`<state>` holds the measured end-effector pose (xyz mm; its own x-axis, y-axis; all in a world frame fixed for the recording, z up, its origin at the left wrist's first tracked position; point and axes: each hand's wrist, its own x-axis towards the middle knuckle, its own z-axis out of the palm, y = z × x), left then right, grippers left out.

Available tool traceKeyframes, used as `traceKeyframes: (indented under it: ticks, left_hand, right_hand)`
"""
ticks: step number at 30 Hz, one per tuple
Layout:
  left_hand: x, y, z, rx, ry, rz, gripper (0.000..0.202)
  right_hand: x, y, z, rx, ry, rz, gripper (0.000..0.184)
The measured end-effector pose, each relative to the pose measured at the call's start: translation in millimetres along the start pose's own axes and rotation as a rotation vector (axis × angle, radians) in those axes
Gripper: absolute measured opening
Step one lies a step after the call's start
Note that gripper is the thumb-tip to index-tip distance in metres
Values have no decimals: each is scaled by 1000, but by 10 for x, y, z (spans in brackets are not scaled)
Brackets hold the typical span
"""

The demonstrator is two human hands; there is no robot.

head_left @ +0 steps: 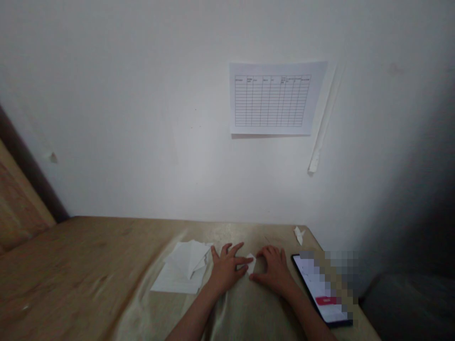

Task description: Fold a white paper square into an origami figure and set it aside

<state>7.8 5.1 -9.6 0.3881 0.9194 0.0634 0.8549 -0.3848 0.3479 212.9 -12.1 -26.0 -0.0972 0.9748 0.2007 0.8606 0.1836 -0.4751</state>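
A small white folded paper piece (250,263) lies on the wooden table (81,265), between my two hands. My left hand (225,267) rests flat with its fingers spread, and its index finger presses on the paper's left side. On the paper's right side my right hand (274,271) sits with curled fingers, thumb and fingertips touching the piece. Just left of my left hand lies a stack of white paper sheets (185,267), some of them folded.
A phone (322,289) with a lit screen lies at the table's right edge. A small white folded paper figure (299,234) sits near the far right corner. A printed table sheet (273,98) hangs on the white wall.
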Motion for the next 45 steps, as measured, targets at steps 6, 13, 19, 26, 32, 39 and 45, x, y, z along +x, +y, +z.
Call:
traceKeyframes:
  ticks: [6, 13, 19, 26, 32, 39, 45]
  left_hand:
    - [-5, 7, -18, -12, 43, -5, 31]
    - [-3, -12, -3, -14, 52, -7, 30]
    - [0, -5, -7, -17, 36, -2, 32]
    - [11, -31, 19, -20, 42, 5, 33]
    - [-3, -2, -16, -40, 24, -4, 35]
    - [-6, -3, -36, -75, -3, 24, 43]
    - [-15, 13, 39, -63, 34, 71, 42]
  right_hand:
    - [18, 59, -19, 101, 20, -29, 12]
    - [-2, 33, -63, 137, -57, -79, 9]
    - [15, 36, -25, 149, 22, -7, 9]
    - [80, 79, 9, 112, 77, 44, 15]
    - [85, 45, 12, 67, 123, 80, 16]
    - [53, 33, 16, 53, 136, 77, 16]
    - [49, 33, 0, 76, 130, 35, 18]
